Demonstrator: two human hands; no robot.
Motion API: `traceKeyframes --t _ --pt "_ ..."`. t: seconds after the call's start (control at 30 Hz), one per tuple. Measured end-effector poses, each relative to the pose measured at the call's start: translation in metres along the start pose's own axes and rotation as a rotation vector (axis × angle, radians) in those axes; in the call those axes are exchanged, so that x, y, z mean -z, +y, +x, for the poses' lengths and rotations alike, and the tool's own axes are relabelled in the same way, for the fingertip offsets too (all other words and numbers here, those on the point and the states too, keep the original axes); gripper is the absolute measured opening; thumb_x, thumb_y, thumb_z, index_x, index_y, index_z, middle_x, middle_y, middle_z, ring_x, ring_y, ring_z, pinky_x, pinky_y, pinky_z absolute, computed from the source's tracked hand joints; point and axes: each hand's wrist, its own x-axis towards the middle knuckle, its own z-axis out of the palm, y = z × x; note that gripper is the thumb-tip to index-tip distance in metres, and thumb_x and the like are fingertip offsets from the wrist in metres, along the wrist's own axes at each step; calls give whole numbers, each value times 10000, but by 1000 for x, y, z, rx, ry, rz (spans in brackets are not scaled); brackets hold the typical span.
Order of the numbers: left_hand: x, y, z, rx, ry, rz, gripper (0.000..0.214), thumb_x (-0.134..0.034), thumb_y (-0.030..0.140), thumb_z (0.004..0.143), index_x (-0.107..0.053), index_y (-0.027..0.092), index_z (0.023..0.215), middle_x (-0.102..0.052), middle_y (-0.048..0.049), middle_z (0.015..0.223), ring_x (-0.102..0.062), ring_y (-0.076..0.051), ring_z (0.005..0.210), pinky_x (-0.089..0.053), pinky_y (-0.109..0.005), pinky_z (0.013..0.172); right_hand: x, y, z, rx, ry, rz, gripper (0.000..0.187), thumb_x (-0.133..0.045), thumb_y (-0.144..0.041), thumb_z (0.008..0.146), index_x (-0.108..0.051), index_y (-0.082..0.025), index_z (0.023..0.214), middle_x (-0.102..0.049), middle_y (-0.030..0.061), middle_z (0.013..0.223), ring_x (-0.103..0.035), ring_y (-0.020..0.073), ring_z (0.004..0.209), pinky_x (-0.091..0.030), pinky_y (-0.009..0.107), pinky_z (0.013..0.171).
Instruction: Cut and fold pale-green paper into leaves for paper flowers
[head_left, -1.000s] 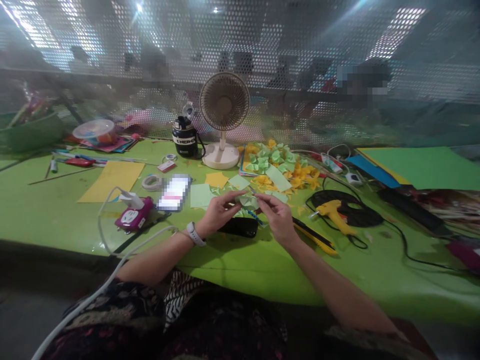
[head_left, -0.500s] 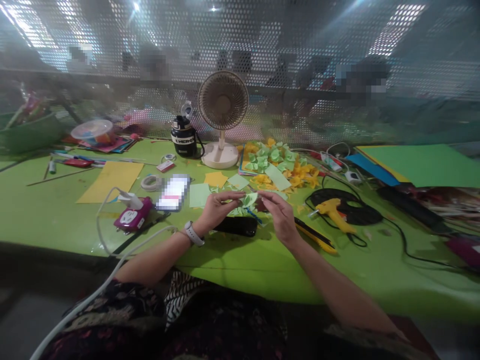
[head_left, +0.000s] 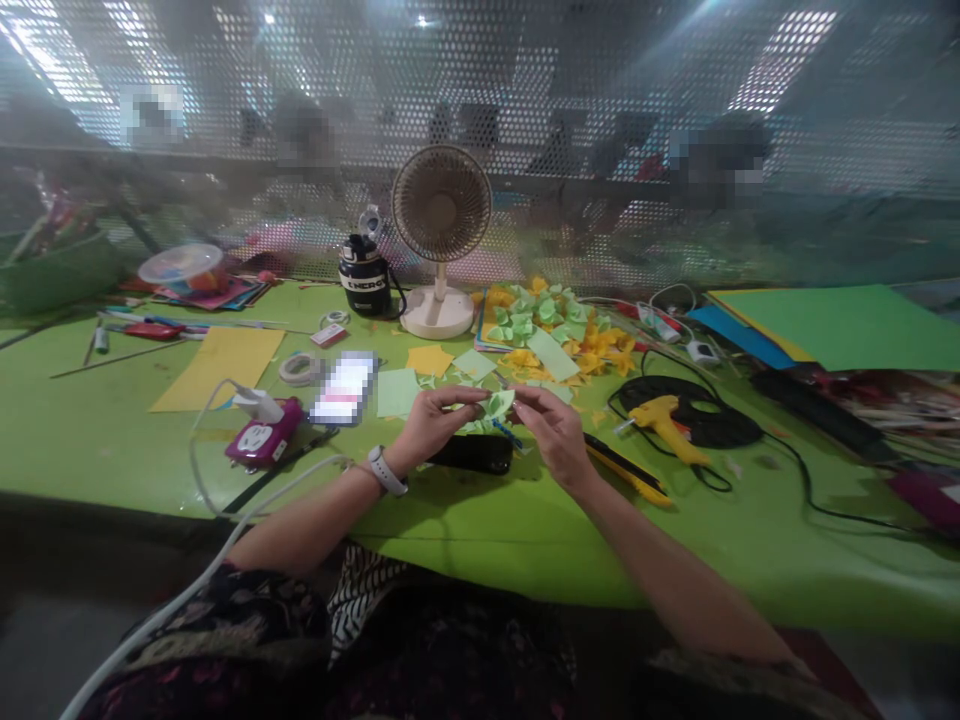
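A small light green paper flower (head_left: 498, 404) is pinched between the fingertips of both hands above the table. My left hand (head_left: 439, 420), with a pale watch on the wrist, grips its left side. My right hand (head_left: 556, 435) holds the right side between thumb and fingers. Just below the hands lies a black oblong object (head_left: 480, 454), with a blue item partly hidden beside it. Green paper scraps lie under and behind the fingers. A yellow utility knife (head_left: 634, 475) rests to the right of my right hand.
Behind stand a fan (head_left: 441, 210), a black bottle (head_left: 365, 280) and a heap of green and yellow paper flowers (head_left: 555, 315). A yellow glue gun (head_left: 664, 420) lies right. Left are a phone (head_left: 343, 388), a tape roll (head_left: 300, 368) and a purple power socket (head_left: 264, 435) with a cable.
The fingertips of my right hand have come slightly closer to the left hand around the paper flower. The whole view has shifted a little; the things on the table stay put.
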Motion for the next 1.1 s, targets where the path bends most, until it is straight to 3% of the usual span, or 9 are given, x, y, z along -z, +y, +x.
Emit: traceKeyframes --t 0.2,0.37,0.6,0.77,0.9,1.0,1.1 --pt "1 -1 0 -25 3 19 174 -754 270 744 -790 212 904 -769 -82 999 -714 -222 965 -581 -381 891 0 0 0 9 -13 -25 281 -660 -389 840 -706 -200 1043 -724 48 890 -678 176 785 -596 346 730" --pt "0 1 -2 -129 -21 113 172 -708 258 791 -783 199 934 -759 -110 1035 -712 -225 978 -611 -357 804 1 2 0 32 7 -144 280 -637 -321 845 -696 -184 1081 -720 58 888 -672 174 762 -591 337 716" --pt "1 2 -3 -202 -45 164 193 -672 213 810 -775 174 970 -753 -129 1053 -723 -204 950 -628 -314 758 4 8 3 292 -82 -463 329 -580 -241 871 -693 -217 1179 -742 52 914 -649 170 710 -575 348 690" --pt "2 3 -1 -109 -40 89 189 -704 263 790 -778 166 934 -766 -105 984 -720 -194 920 -617 -292 764 12 16 10 504 -94 -580 275 -536 -264 945 -724 -228 1142 -749 85 1007 -680 219 919 -562 384 805" --pt "1 4 -1 -37 -34 65 215 -724 309 782 -778 156 924 -767 -101 946 -714 -186 862 -604 -286 740 14 23 12 565 -113 -648 281 -535 -314 956 -716 -216 1147 -749 101 1010 -680 236 933 -557 395 820" --pt "0 5 -2 9 -48 44 243 -753 344 760 -778 144 897 -764 -104 927 -706 -184 841 -592 -281 727 11 22 11 543 -111 -644 285 -532 -372 952 -735 -190 1037 -750 115 950 -680 247 888 -549 408 816" --pt "2 10 -1 122 -65 -59 344 -756 403 762 -763 139 982 -759 -104 954 -704 -180 823 -588 -296 742 10 16 11 373 -112 -523 297 -524 -393 948 -723 -174 917 -736 97 852 -668 218 773 -548 364 730"
